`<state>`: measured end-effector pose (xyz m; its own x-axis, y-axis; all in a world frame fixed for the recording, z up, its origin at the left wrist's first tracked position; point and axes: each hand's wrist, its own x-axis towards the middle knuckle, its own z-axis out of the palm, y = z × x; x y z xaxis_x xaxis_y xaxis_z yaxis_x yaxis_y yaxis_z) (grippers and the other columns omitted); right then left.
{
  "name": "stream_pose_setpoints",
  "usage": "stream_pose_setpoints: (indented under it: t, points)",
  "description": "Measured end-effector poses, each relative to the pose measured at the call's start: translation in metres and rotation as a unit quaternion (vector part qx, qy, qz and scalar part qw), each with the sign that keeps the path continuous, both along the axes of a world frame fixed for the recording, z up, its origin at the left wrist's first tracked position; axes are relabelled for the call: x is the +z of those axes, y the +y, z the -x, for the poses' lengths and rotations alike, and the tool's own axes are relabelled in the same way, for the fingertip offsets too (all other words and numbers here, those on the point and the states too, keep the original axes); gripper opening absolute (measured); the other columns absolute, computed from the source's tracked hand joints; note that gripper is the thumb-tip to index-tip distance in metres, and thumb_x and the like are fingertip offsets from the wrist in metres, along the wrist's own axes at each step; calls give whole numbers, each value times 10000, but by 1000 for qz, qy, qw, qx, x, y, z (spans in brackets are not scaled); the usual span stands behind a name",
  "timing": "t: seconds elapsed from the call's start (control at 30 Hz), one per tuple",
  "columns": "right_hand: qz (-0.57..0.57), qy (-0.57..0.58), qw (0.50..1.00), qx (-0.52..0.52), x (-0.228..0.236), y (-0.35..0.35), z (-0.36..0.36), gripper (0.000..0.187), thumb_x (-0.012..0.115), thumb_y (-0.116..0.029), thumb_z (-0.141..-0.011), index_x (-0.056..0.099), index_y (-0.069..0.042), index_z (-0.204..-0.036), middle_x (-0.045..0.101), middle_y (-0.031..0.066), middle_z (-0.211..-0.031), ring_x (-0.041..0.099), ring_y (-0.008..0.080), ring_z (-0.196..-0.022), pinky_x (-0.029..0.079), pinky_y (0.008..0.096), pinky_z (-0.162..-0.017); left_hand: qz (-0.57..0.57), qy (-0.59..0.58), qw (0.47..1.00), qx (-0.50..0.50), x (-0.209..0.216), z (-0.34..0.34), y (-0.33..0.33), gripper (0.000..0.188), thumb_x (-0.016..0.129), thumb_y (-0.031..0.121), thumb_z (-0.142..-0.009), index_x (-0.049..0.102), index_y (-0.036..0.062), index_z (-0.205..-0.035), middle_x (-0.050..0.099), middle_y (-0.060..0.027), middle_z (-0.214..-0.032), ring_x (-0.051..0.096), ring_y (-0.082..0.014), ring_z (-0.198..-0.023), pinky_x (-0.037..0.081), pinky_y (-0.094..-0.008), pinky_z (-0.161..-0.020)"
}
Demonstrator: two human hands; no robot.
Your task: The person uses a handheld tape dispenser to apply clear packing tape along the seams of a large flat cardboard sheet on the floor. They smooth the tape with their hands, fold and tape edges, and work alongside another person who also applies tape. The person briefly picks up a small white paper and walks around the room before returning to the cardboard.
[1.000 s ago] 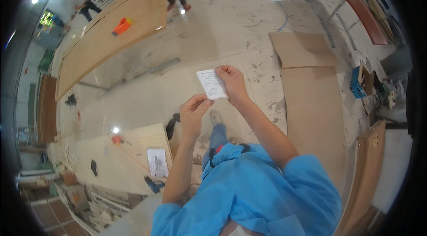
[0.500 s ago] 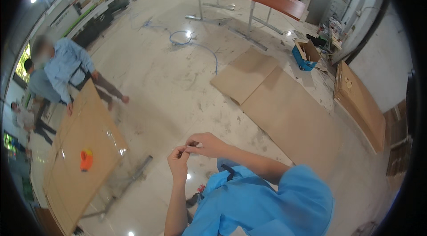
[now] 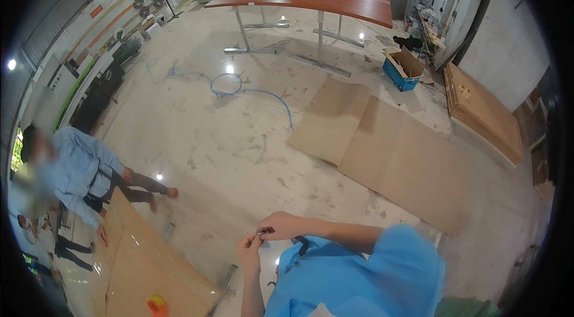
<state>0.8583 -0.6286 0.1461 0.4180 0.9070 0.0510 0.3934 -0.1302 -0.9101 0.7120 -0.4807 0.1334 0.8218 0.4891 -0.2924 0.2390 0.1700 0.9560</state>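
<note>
In front of my body, my left hand (image 3: 249, 249) and my right hand (image 3: 281, 225) meet with the fingertips pinched together. Something tiny sits between them, too small to make out. To the left lies a large cardboard-wrapped panel (image 3: 143, 257), crossed by strips of shiny clear tape. On its near end rests an orange and yellow tape dispenser (image 3: 157, 305), partly cut off by the frame's lower edge. A co-worker in a light blue shirt (image 3: 89, 164) stands at the panel's far end, one hand touching it.
Flat cardboard sheets (image 3: 406, 161) lie on the floor to the right. Beyond them are a blue box (image 3: 402, 78) and stacked brown panels (image 3: 481, 114) by the wall. A reddish-brown table (image 3: 305, 1) stands at the back, with a blue hose (image 3: 272, 97) on the floor before it.
My view has shifted, so the wrapped panel and tape dispenser sit lower in the picture. Both hands stay joined at the fingertips, with the right hand still above the left.
</note>
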Motion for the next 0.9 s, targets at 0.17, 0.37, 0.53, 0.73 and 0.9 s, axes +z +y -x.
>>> stream_pose_setpoints:
  t: [0.17,0.37,0.53,0.73,0.9]
  points:
    - [29,-47,995,87,-4,90,-57,202,681,-263,-927,733,-86,-1007,743,120,-900,698,327,-798,538,422,-700,-1,-7,999,38,-4,-35,69,109,718,63,-948,723,-43,-971,711,-52,-877,640,-117,-836,493,-260,-785]
    - [62,-95,982,150,-6,179,-101,199,666,-280,-927,736,-107,-997,734,114,-892,694,331,-843,535,436,-728,42,6,995,88,-10,-72,141,137,718,64,-942,716,-68,-977,713,-71,-885,652,-129,-835,501,-260,-790]
    - [73,-55,991,99,3,232,-124,197,657,-268,-924,734,-103,-999,727,113,-847,689,338,-805,530,440,-705,2,16,999,42,-15,-102,214,149,718,81,-951,730,-56,-1006,713,-52,-888,638,-107,-825,500,-255,-774]
    - [103,-106,988,52,17,294,-143,192,651,-277,-897,748,-116,-933,744,123,-840,703,350,-787,545,463,-713,-68,9,997,-41,-12,-135,291,151,725,90,-952,748,-46,-1015,729,-49,-862,652,-109,-814,513,-262,-759]
    - [126,-97,987,25,15,325,-149,189,646,-268,-894,748,-112,-930,744,123,-837,703,354,-782,547,467,-718,-32,10,998,-58,-16,-148,325,145,720,76,-947,748,-53,-1008,743,-65,-870,675,-118,-839,524,-271,-778]
